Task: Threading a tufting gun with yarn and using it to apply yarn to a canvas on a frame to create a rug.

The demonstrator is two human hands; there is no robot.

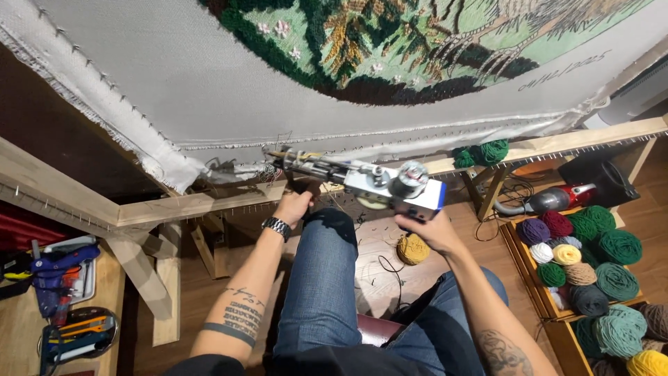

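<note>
Holding tufting gun (362, 181) two-handed, below lower edge of stretched cloth (174, 90) on wooden frame (195, 205). Left hand (292, 207) grip closed round front handle underneath; right hand (428, 226) grip closed round rear blue handle. Gun tip near cloth hem. Mustard yarn ball (412, 248) on floor between knees.

Rug-tufting workshop — stretched cloth frame (209, 202), yarn balls (591, 257).
</note>
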